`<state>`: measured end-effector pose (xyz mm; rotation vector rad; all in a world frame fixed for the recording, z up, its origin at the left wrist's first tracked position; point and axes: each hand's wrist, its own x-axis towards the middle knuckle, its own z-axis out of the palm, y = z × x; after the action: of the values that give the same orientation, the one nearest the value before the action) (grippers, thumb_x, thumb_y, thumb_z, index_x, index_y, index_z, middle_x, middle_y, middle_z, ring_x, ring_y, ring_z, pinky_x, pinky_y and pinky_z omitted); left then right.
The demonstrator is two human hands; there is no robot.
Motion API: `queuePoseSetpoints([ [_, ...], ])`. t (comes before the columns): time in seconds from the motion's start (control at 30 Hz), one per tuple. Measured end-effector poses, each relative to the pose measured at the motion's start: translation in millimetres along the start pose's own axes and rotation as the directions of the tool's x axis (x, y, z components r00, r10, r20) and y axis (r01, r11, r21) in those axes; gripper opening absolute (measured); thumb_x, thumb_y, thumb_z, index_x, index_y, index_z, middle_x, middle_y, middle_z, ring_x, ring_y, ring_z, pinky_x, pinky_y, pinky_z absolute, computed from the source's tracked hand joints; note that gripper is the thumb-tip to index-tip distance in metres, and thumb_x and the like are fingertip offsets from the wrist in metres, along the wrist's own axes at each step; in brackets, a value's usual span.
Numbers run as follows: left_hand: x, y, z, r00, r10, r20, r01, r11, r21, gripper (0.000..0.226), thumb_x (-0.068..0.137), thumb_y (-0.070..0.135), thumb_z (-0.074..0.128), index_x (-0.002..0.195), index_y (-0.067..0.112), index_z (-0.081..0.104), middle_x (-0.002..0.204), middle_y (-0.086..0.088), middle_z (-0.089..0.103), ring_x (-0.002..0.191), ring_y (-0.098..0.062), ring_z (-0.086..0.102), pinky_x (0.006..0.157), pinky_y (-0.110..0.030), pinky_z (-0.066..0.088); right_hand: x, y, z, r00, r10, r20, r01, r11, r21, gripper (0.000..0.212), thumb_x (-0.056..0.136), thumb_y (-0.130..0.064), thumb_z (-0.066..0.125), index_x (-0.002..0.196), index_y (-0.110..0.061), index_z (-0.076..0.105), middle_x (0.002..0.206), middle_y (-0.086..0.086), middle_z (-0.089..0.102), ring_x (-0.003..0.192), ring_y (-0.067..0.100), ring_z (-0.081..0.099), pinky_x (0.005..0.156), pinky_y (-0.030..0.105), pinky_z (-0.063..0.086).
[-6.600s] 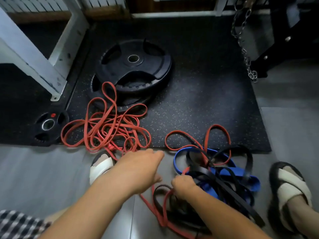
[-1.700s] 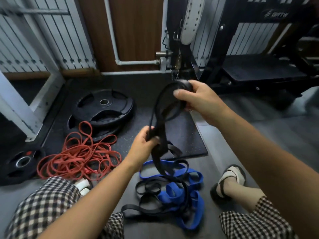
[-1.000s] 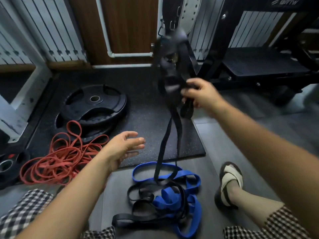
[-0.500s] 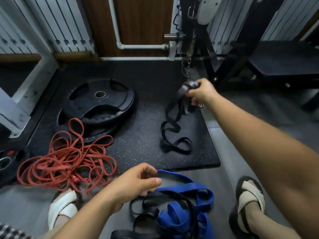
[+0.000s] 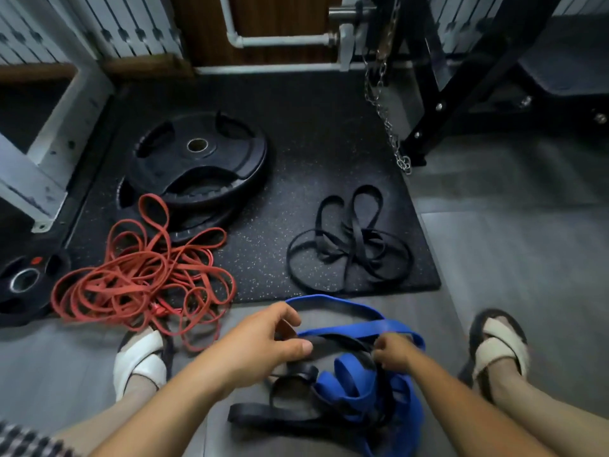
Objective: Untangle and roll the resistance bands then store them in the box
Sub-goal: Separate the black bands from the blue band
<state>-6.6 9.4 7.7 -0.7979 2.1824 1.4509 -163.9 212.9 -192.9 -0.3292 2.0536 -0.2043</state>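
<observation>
Blue band [image 5: 357, 328] and a black band [image 5: 333, 341] lie tangled at lower centre of the frame, between both sandalled feet. I note the left hand [image 5: 260, 344] pinching the black band, fingers curled; the right hand [image 5: 392, 352] is clenched on the blue-and-black tangle. A separate black band pile [image 5: 349, 245] rests on the speckled mat [image 5: 296, 133], centre right. Red bands [image 5: 141, 278] sit heaped at left, against the weight plates [image 5: 197, 163].

Both hands down in the blue band [image 5: 362, 328] tangle on the grey floor [image 5: 510, 258]. Left hand [image 5: 260, 344] pinches a black band [image 5: 333, 341] running through it; right hand [image 5: 393, 352] closed on the same strand. Separate black band pile [image 5: 349, 245] lies loose on the speckled mat [image 5: 296, 127]. Red bands [image 5: 141, 278] heaped beside the weight plates [image 5: 197, 159].
</observation>
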Motion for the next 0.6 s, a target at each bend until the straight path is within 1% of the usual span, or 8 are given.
queuePoseSetpoints([
  [0.1, 1, -2, -1, 1.0, -0.015, -0.006, 0.016, 0.999, 0.052, 0.021, 0.082, 0.026, 0.068, 0.096, 0.027, 0.051, 0.1, 0.003, 0.063, 0.085, -0.01, 0.055, 0.077, -0.021, 0.043, -15, 13, 47, 0.996, 0.052, 0.073, -0.048, 0.997, -0.055, 0.007, 0.088, -0.015, 0.05, 0.092, -0.016, 0.044, 0.1, 0.009, 0.057, 0.088, 0.021, 0.054, 0.078, 0.028, 0.044],
  [0.17, 1, -1, -1, 1.0, -0.016, -0.008, 0.017, 0.998, 0.057, 0.021, 0.082, 0.026, 0.068, 0.095, 0.027, 0.051, 0.1, 0.003, 0.062, 0.086, -0.012, 0.055, 0.077, -0.022, 0.044, -22, 15, 72, 0.997, 0.072, 0.01, -0.072, 0.997, 0.005, 0.014, 0.091, -0.016, 0.048, 0.097, -0.015, 0.034, 0.118, 0.013, 0.054, 0.101, 0.024, 0.054, 0.081, 0.029, 0.04],
  [0.27, 0, 0, 0, 1.0, -0.021, -0.014, 0.022, 0.997, 0.077, 0.024, 0.083, 0.026, 0.067, 0.101, 0.023, 0.052, 0.1, 0.004, 0.062, 0.087, -0.013, 0.056, 0.073, -0.02, 0.043, -36, 10, 97, 0.967, 0.069, -0.247, -0.069, 0.998, 0.01, 0.018, 0.094, -0.023, 0.047, 0.102, -0.011, 0.037, 0.12, 0.012, 0.045, 0.105, 0.03, 0.054, 0.073, 0.034, 0.037],
  [0.33, 0, -1, 0, 0.999, -0.031, -0.014, 0.032, 0.994, 0.106, 0.026, 0.083, 0.027, 0.067, 0.104, 0.023, 0.053, 0.101, 0.005, 0.062, 0.089, -0.013, 0.057, 0.077, -0.022, 0.045, -42, 5, 104, 0.948, 0.016, -0.317, -0.03, 0.999, -0.039, 0.02, 0.094, -0.027, 0.047, 0.104, -0.012, 0.039, 0.119, 0.009, 0.04, 0.1, 0.029, 0.056, 0.068, 0.034, 0.036],
  [0.4, 1, -2, 0, 0.999, -0.037, -0.01, 0.038, 0.99, 0.134, 0.025, 0.082, 0.029, 0.068, 0.102, 0.025, 0.052, 0.1, 0.006, 0.062, 0.091, -0.013, 0.059, 0.081, -0.026, 0.046, -44, 3, 110, 0.949, -0.07, -0.306, 0.044, 0.995, -0.091, 0.027, 0.093, -0.032, 0.049, 0.108, -0.012, 0.04, 0.122, 0.009, 0.038, 0.103, 0.028, 0.054, 0.074, 0.036, 0.04],
  [0.5, 1, -3, -1, 0.999, -0.049, -0.007, 0.05, 0.988, 0.146, 0.026, 0.082, 0.03, 0.068, 0.102, 0.026, 0.052, 0.099, 0.007, 0.062, 0.095, -0.015, 0.061, 0.084, -0.029, 0.047, -39, 4, 108, 0.966, -0.162, -0.199, 0.111, 0.963, -0.245, 0.051, 0.089, -0.039, 0.055, 0.129, -0.015, 0.034, 0.135, 0.006, 0.029, 0.115, 0.028, 0.046, 0.084, 0.037, 0.045],
  [0.57, 0, -4, -2, 0.999, -0.051, -0.01, 0.052, 0.989, 0.137, 0.026, 0.081, 0.03, 0.068, 0.102, 0.025, 0.053, 0.098, 0.007, 0.063, 0.096, -0.017, 0.061, 0.084, -0.03, 0.047, -36, 2, 107, 0.965, -0.186, -0.185, 0.12, 0.94, -0.319, 0.057, 0.088, -0.03, 0.058, 0.134, -0.015, 0.029, 0.139, 0.006, 0.026, 0.116, 0.029, 0.045, 0.085, 0.038, 0.048],
  [0.6, 0, -4, -2, 0.999, -0.049, -0.017, 0.051, 0.99, 0.132, 0.026, 0.081, 0.03, 0.069, 0.102, 0.025, 0.053, 0.098, 0.007, 0.063, 0.096, -0.017, 0.061, 0.084, -0.03, 0.047, -35, 2, 107, 0.957, -0.175, -0.232, 0.102, 0.95, -0.296, 0.054, 0.087, -0.026, 0.058, 0.132, -0.014, 0.031, 0.139, 0.008, 0.027, 0.114, 0.029, 0.048, 0.084, 0.039, 0.049],
])
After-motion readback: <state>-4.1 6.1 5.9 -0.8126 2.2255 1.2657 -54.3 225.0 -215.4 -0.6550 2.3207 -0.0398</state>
